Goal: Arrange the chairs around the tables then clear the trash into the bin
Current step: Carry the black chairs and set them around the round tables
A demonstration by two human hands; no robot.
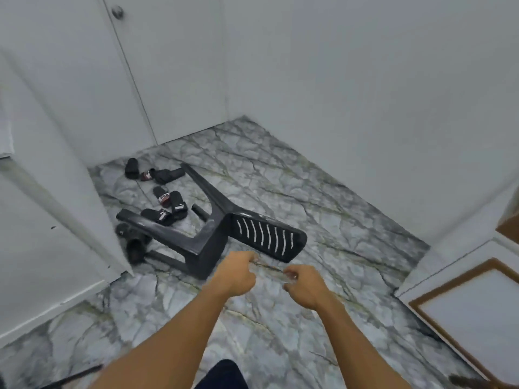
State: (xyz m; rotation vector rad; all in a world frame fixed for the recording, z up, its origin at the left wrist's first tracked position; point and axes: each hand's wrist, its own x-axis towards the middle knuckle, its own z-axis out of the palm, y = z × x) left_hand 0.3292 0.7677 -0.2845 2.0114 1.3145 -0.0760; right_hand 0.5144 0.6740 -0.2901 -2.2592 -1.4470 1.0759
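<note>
Left of the chair, a white cabinet side (50, 226) stands against the marble-patterned floor (323, 197). Behind it is a white door with a round knob (117, 12).

Between the cabinet and the chair, several black slide sandals (168, 210) lie scattered on the floor. Some sit between the chair's legs. Two carry white logo marks and one a red and white label, but the lettering is too blurred to read with certainty.

The dark plastic chair (213, 237) lies tipped over on the floor. Its legs point left toward the sandals, and its slatted backrest (266, 238) lies flat to the right.

Just in front of the chair seat, the left hand (236, 273) reaches forward with curled fingers. It holds nothing visible and hovers very close to the seat edge. Whether it touches is unclear.

Right of it, near the backrest's tip, the right hand (304, 284) also has curled fingers. Something small and glossy shows at its fingertips, but I cannot tell if it pinches anything.

Far right of the chair, a brown-framed white panel (463, 313) sits low beside the wall.
</note>
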